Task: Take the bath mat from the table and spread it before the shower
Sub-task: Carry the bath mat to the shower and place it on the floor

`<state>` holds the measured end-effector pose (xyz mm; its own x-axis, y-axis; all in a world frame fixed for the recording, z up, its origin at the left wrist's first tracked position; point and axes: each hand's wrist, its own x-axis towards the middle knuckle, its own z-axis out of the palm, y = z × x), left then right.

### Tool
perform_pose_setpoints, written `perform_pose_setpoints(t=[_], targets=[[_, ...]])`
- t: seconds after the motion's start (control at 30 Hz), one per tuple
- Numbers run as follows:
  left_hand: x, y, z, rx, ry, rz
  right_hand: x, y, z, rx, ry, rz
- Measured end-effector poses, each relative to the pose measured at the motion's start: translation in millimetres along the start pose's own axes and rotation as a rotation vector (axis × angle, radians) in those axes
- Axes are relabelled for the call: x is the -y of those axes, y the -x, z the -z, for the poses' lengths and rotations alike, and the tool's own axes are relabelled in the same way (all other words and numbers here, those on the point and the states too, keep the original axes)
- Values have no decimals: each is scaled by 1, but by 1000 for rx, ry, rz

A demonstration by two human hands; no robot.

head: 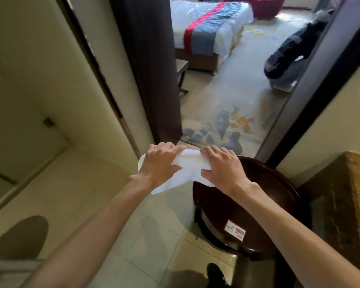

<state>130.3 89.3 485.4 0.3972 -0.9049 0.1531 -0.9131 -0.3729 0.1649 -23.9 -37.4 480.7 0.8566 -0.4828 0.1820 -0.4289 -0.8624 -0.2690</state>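
A folded white bath mat [188,161] hangs in the air between both my hands, just past the left rim of a round dark-red wooden table [258,196]. My left hand [160,163] grips the mat's left end, with a loose corner drooping below it. My right hand [222,166] clutches the mat's right end above the table's far edge. Both arms stretch forward from the bottom of the view. The shower is not visible.
Pale floor tiles [154,235] lie below. A doorway ahead opens onto a patterned carpet [227,113] and a bed [208,28]. A crouched person [287,59] is at the right. A brown stone counter [341,204] stands right of the table. My dark shoe [214,273] shows below.
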Motion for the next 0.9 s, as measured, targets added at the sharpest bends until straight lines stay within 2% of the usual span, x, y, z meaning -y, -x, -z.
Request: perform_pose_setpoints(t=[0.3,0.63,0.9], targets=[[30,34,15,-78,30,345,25,-60,-14,130,-112,321],[91,139,34,-138,-67,722,147,-89,-55,264,-87,705],[125,202,42,-171,-86,913,226,-93,-77,318,-42,901]])
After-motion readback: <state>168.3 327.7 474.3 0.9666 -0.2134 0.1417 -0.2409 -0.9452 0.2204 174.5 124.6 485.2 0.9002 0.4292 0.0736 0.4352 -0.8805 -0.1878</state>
